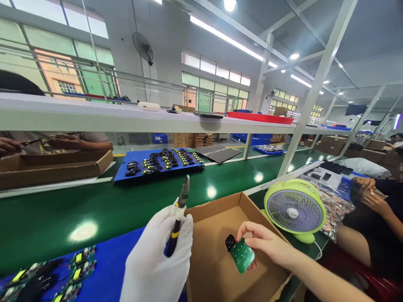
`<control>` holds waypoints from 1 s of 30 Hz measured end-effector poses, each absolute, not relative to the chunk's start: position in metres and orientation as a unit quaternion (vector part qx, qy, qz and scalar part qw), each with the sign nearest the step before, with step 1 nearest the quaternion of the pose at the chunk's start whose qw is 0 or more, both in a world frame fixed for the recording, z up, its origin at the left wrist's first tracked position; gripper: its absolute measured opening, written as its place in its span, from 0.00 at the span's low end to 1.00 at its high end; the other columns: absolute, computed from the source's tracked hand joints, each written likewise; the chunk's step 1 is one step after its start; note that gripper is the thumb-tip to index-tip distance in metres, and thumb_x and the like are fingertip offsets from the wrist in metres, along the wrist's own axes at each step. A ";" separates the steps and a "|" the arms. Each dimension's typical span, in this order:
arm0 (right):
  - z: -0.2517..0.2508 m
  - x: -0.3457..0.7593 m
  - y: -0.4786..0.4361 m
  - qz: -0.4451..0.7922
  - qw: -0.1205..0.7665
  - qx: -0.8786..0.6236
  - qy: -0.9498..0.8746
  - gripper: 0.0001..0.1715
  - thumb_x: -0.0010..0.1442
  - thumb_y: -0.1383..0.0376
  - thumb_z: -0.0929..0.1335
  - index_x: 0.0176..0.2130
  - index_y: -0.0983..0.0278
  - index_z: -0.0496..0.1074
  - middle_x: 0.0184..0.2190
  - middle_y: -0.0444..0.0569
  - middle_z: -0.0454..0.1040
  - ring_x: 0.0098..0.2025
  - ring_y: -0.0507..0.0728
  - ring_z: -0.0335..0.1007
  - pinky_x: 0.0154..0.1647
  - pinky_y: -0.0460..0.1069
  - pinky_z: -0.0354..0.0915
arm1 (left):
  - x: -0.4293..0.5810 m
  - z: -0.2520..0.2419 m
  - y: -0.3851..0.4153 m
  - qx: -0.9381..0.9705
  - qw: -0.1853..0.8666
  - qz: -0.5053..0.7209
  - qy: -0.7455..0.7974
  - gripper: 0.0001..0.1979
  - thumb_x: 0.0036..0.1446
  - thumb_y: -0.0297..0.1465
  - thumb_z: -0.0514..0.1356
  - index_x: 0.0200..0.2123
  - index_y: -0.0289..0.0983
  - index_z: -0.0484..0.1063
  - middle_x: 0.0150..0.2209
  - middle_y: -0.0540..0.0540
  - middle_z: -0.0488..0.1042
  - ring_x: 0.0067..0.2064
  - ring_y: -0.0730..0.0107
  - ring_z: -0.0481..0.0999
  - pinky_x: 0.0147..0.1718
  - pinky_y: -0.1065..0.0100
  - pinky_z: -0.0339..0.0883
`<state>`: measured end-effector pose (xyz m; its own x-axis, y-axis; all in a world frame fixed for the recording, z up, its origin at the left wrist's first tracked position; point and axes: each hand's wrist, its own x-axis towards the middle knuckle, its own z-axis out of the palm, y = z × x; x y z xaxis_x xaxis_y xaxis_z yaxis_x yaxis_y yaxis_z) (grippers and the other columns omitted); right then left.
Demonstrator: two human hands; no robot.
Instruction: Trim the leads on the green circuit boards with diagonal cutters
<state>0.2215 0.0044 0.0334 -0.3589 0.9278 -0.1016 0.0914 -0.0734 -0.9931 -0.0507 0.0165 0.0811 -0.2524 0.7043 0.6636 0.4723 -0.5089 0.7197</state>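
Observation:
My left hand (163,247), in a white glove, is closed around a pair of pliers (178,222) with black and yellow handles, jaws pointing up. Bare and pinching, my right hand (264,243) holds a green circuit board (242,255) by its edge, with a black part (230,242) attached at its left end. The board hangs over a shallow cardboard box (214,277), its soldered face toward me. On a blue mat (110,260) to the left lie several circuit boards (77,274) with yellow parts and black leads.
A blue tray (121,172) of boards sits farther back on the green bench (56,209). Right of the box stands a lime-green fan (294,209). Beyond it are a co-worker's hands (373,195); another person's hands (63,142) are at far left. A white shelf (126,121) spans above.

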 end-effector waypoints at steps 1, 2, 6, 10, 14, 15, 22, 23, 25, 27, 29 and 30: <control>0.027 0.224 -0.004 0.588 0.369 -0.446 -0.565 0.30 0.64 0.39 0.76 0.45 0.59 0.69 0.28 0.41 0.78 0.23 0.52 0.74 0.24 0.46 0.64 | -0.050 0.084 0.016 0.631 0.081 0.615 0.466 0.15 0.68 0.47 0.63 0.36 0.45 0.82 0.41 0.47 0.88 0.40 0.60 0.88 0.45 0.64 0.85; 0.021 0.226 -0.010 0.589 0.380 -0.452 -0.552 0.32 0.63 0.38 0.77 0.46 0.58 0.69 0.27 0.41 0.78 0.23 0.52 0.74 0.24 0.46 0.64 | -0.049 0.086 0.016 0.651 0.067 0.611 0.446 0.14 0.70 0.44 0.61 0.36 0.44 0.82 0.40 0.47 0.88 0.39 0.61 0.88 0.43 0.65 0.84; 0.004 0.234 -0.024 0.572 0.434 -0.471 -0.512 0.34 0.62 0.38 0.78 0.49 0.57 0.69 0.26 0.40 0.80 0.24 0.53 0.75 0.28 0.46 0.67 | -0.035 0.088 0.017 0.708 0.007 0.577 0.407 0.17 0.74 0.39 0.56 0.32 0.43 0.76 0.35 0.48 0.83 0.36 0.65 0.83 0.37 0.67 0.77; -0.009 0.239 -0.025 0.556 0.478 -0.478 -0.483 0.30 0.62 0.43 0.79 0.50 0.57 0.71 0.25 0.40 0.79 0.25 0.55 0.77 0.27 0.46 0.69 | -0.021 0.086 0.013 0.748 0.000 0.526 0.405 0.18 0.75 0.36 0.55 0.31 0.42 0.75 0.36 0.48 0.82 0.36 0.66 0.81 0.36 0.67 0.73; -0.020 0.237 -0.026 0.552 0.500 -0.472 -0.472 0.28 0.60 0.44 0.79 0.48 0.57 0.72 0.25 0.40 0.77 0.22 0.55 0.75 0.23 0.46 0.67 | -0.020 0.089 0.003 0.761 -0.021 0.506 0.406 0.14 0.74 0.36 0.56 0.37 0.42 0.79 0.40 0.47 0.84 0.39 0.64 0.83 0.39 0.66 0.73; -0.023 0.235 -0.026 0.551 0.503 -0.470 -0.471 0.28 0.59 0.45 0.79 0.48 0.57 0.72 0.25 0.40 0.77 0.22 0.55 0.74 0.22 0.46 0.66 | -0.022 0.090 0.000 0.760 -0.032 0.507 0.406 0.14 0.74 0.36 0.56 0.38 0.42 0.80 0.41 0.47 0.84 0.41 0.64 0.83 0.40 0.66 0.74; -0.025 0.228 -0.029 0.539 0.526 -0.456 -0.475 0.27 0.56 0.48 0.79 0.47 0.58 0.72 0.25 0.41 0.79 0.22 0.54 0.75 0.23 0.45 0.65 | -0.031 0.097 -0.017 0.733 -0.147 0.516 0.419 0.15 0.77 0.34 0.55 0.43 0.39 0.81 0.45 0.43 0.85 0.44 0.62 0.85 0.43 0.66 0.77; -0.024 0.228 -0.030 0.537 0.529 -0.454 -0.476 0.28 0.55 0.47 0.78 0.47 0.58 0.71 0.25 0.41 0.79 0.22 0.54 0.75 0.23 0.45 0.64 | -0.027 0.097 -0.019 0.736 -0.144 0.507 0.425 0.16 0.77 0.34 0.54 0.44 0.38 0.82 0.46 0.43 0.85 0.44 0.62 0.85 0.44 0.65 0.77; -0.022 0.228 -0.029 0.534 0.530 -0.454 -0.478 0.29 0.54 0.47 0.78 0.47 0.58 0.71 0.25 0.40 0.79 0.22 0.54 0.75 0.23 0.45 0.64 | -0.014 0.096 -0.021 0.750 -0.132 0.480 0.436 0.17 0.78 0.35 0.53 0.45 0.38 0.83 0.47 0.41 0.84 0.46 0.60 0.85 0.46 0.64 0.77; -0.021 0.228 -0.028 0.534 0.524 -0.456 -0.483 0.30 0.53 0.46 0.78 0.47 0.58 0.70 0.23 0.40 0.77 0.22 0.55 0.74 0.23 0.45 0.63 | 0.004 0.092 -0.017 0.771 -0.112 0.439 0.447 0.16 0.78 0.36 0.56 0.46 0.38 0.84 0.48 0.40 0.84 0.47 0.59 0.85 0.46 0.63 0.78; -0.020 0.230 -0.028 0.535 0.513 -0.458 -0.490 0.31 0.51 0.47 0.78 0.46 0.58 0.70 0.22 0.40 0.76 0.20 0.55 0.73 0.21 0.45 0.62 | 0.022 0.085 -0.010 0.798 -0.083 0.386 0.455 0.13 0.76 0.36 0.59 0.50 0.40 0.85 0.50 0.41 0.84 0.47 0.60 0.86 0.47 0.64 0.78; -0.019 0.232 -0.028 0.535 0.510 -0.460 -0.493 0.31 0.50 0.47 0.79 0.46 0.58 0.70 0.21 0.40 0.76 0.20 0.55 0.73 0.21 0.45 0.62 | 0.029 0.080 -0.007 0.809 -0.067 0.358 0.461 0.12 0.75 0.36 0.61 0.50 0.41 0.85 0.49 0.42 0.85 0.47 0.61 0.86 0.47 0.65 0.78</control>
<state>0.2316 -0.0275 -0.0194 -0.0577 0.9983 0.0103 -0.0926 0.0049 -0.9957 0.0290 -0.0066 0.0799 0.3172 0.6986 0.6414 0.7944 -0.5651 0.2227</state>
